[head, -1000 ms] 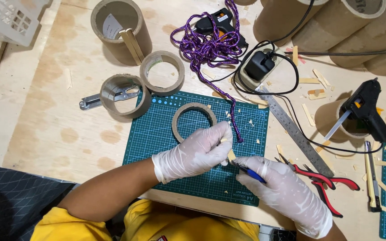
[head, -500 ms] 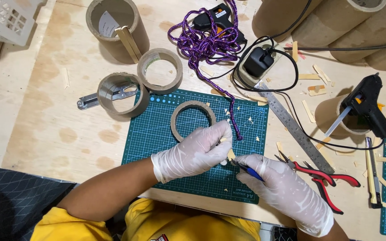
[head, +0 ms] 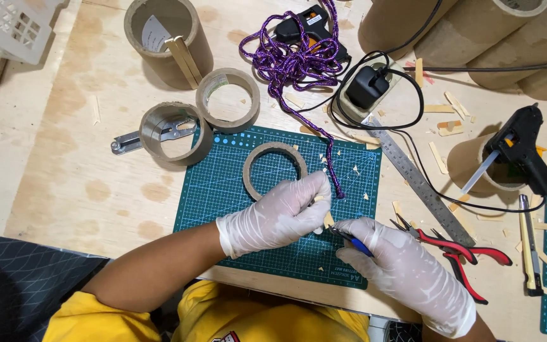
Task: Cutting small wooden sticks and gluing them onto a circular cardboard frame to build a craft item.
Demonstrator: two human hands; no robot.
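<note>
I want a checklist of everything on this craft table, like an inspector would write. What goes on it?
Surface: pale wooden table with a green cutting mat on it.
Job's things: small wooden stick piece pinched by the left hand; blue-handled tool in the right hand.
Clutter: cardboard ring on the mat, cardboard tubes, metal ruler, red-handled pliers, purple cord, glue gun, wood offcuts.
Hands: both in white gloves, close together over the mat.
Cables: black cable looping from a plug adapter.
Surroundings: white plastic basket at top left; dark fabric at bottom left.
</note>
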